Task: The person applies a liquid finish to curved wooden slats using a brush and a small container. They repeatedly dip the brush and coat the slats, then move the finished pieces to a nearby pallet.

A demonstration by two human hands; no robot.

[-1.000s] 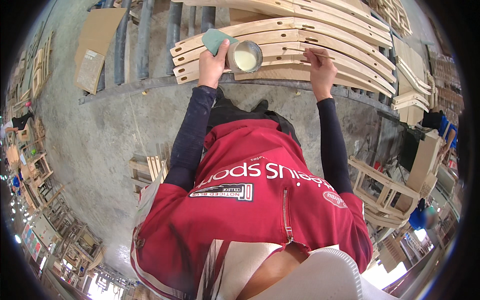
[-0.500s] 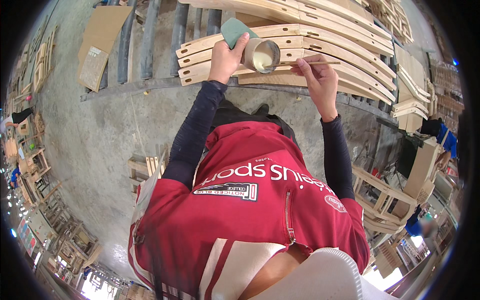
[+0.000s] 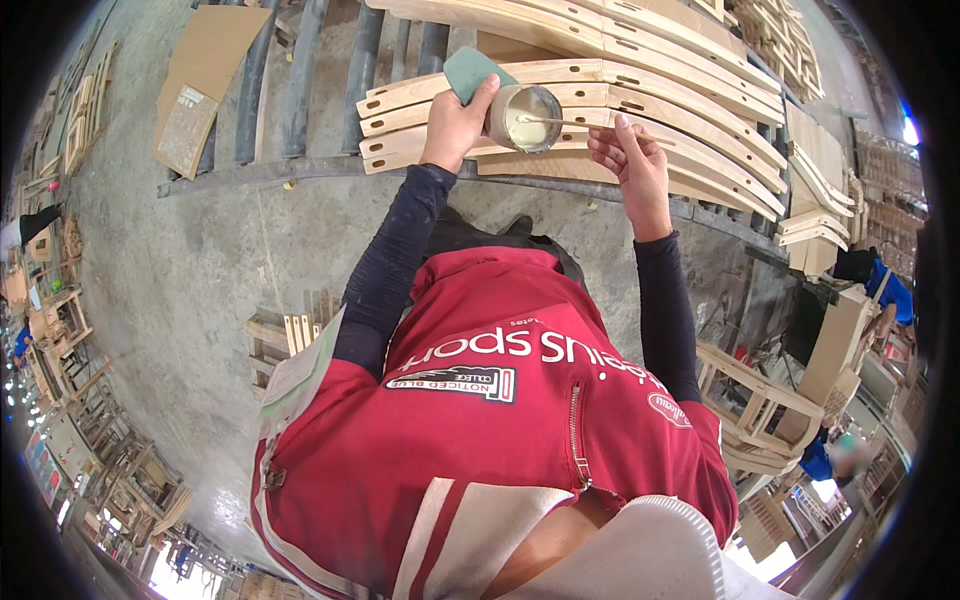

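My left hand (image 3: 455,125) is closed round a small round pot (image 3: 499,116) with grimy walls, tilted so its mouth faces me. Inside it lies a thick cream-coloured liquid (image 3: 526,134). From the same hand a flat green piece (image 3: 476,72) sticks out beyond the thumb; I cannot tell what it is. My right hand (image 3: 642,172) pinches a thin wooden stick (image 3: 582,124) between thumb and fingers, its tip inside the pot at the liquid. Curved pale wooden slats (image 3: 690,115) with slotted holes lie in rows beneath and beyond both hands.
Dark rollers (image 3: 300,80) of a conveyor carry the slats, with a metal rail (image 3: 270,172) along the near side. Cardboard sheets (image 3: 205,90) lie at the left. Wooden frames (image 3: 755,400) stand to the right, near a person in blue (image 3: 897,295).
The stick's tip has shifted up and leftward in the pot, and its outer end has dipped. My right hand has moved slightly; my left hand still holds the pot.
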